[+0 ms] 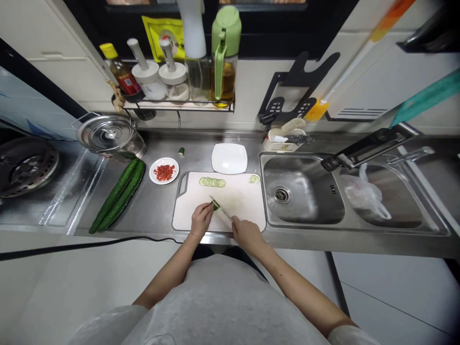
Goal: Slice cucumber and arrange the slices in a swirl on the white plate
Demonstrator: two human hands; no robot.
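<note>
My left hand (pixel 201 220) is closed on a short piece of cucumber (pixel 216 206) over the white cutting board (pixel 190 211). In my right hand (pixel 247 234) is the handle of a knife (pixel 225 212), whose blade lies against the cucumber piece. Overlapping cucumber slices (pixel 212 182) form a row near the board's far edge. A few more slices (pixel 254 179) rest at its far right corner. Just behind the board is a white plate (pixel 229 158) with nothing on it. My fingers partly hide the cucumber piece.
Left of the board are two whole cucumbers (pixel 120 196), a small plate of chopped red pieces (pixel 164 171) and a lidded steel pot (pixel 111 134). A cucumber end (pixel 181 151) lies behind. The sink (pixel 304 191) adjoins on the right. A bottle rack (pixel 179 106) hangs above.
</note>
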